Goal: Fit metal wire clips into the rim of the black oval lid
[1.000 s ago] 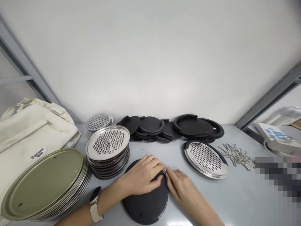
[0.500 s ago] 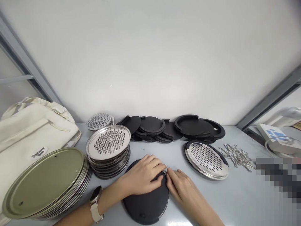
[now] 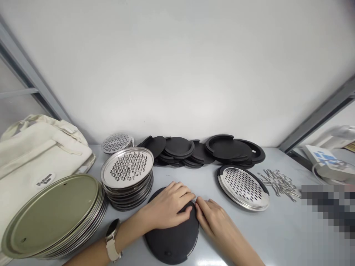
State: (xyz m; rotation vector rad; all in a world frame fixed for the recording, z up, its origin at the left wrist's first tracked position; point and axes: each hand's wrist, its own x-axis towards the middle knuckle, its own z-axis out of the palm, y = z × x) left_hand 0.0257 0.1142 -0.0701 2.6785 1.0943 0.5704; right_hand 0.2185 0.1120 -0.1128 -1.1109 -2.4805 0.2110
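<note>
A black round cover (image 3: 173, 242) lies on the table in front of me, with a thin silvery edge along its right side. Across its upper half rests my left hand (image 3: 173, 207), fingers together and bent over the upper right rim, holding it. My right hand (image 3: 210, 214) is closed at that same rim, its fingertips almost meeting the left ones. A small glint of metal shows between the two hands; whether it is a separate piece or the disc's edge I cannot tell. The undersides of the fingers are hidden.
Left of the cover stand a stack of round graters (image 3: 130, 170) and green oval trays (image 3: 55, 214), with a cream bag (image 3: 41, 147) behind. Black covers (image 3: 180, 147) line the wall. At right lie a black-rimmed grater (image 3: 244, 188), metal hooks (image 3: 280, 183) and a white box (image 3: 327, 159).
Both hands stay at the cover's upper right rim, with hardly any movement. The whole view has shifted very slightly.
</note>
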